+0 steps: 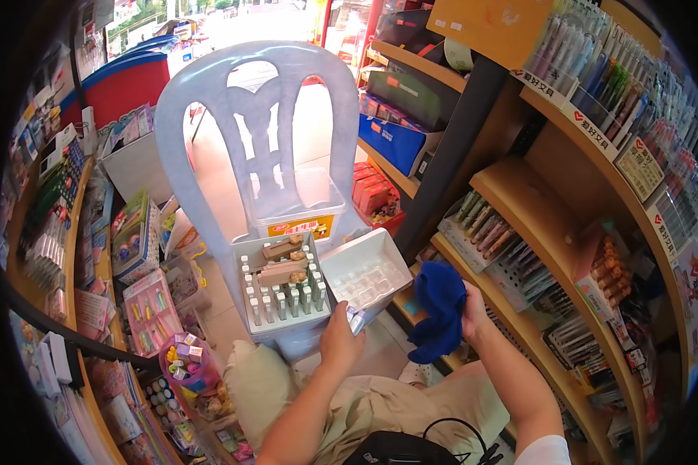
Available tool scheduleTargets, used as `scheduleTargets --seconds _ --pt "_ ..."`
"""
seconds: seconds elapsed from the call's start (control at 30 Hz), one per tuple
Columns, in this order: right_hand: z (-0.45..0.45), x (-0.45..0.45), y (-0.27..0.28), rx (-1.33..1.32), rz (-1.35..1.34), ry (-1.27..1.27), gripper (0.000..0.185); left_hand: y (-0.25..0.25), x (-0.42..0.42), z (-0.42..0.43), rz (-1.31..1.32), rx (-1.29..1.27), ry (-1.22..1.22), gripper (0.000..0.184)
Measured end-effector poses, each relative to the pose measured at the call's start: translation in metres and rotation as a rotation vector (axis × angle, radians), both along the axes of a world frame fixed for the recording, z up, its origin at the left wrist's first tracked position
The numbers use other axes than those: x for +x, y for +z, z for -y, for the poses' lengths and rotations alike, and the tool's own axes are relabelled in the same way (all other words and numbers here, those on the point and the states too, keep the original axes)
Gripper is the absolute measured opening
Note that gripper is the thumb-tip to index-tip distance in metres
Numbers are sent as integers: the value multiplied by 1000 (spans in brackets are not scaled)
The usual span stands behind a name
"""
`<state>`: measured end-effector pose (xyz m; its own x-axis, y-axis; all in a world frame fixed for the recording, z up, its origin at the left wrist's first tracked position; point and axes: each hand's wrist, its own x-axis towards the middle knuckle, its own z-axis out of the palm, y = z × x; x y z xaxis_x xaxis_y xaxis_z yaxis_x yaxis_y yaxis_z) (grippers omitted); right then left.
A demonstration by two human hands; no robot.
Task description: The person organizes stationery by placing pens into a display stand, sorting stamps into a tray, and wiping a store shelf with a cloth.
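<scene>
My left hand is closed round a small whitish item, just below a white box lid or tray with clear plastic in it. In my right hand hangs a crumpled blue cloth. A white box stands on the seat of a grey-blue plastic chair. Upright small bottles or tubes fill much of it, and brown pieces lie on top. Behind the box is a clear plastic container with a yellow and red label.
Shelves with pens and boxed goods rise on the right. On the left are crowded shelves, a pink tray and a purple basket of small items. A red box stands behind the chair's right side.
</scene>
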<state>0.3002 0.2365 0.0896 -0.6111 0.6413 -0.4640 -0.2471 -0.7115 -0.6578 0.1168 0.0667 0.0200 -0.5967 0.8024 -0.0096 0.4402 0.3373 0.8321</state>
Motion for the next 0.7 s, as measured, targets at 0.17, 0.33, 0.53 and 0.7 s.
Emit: scheduleTargets --seconds 0.17,0.33,0.53,0.7 --pt "11 14 -6 165 81 94 38 -9 1 2 -1 112 1 62" --pt "18 25 -27 778 515 187 57 -2 5 5 40 154 -14 60" --pt "28 32 76 1589 694 159 40 1 12 10 85 263 -36 58" --pt "-1 35 191 2170 850 -318 40 -6 16 11 141 278 -120 59"
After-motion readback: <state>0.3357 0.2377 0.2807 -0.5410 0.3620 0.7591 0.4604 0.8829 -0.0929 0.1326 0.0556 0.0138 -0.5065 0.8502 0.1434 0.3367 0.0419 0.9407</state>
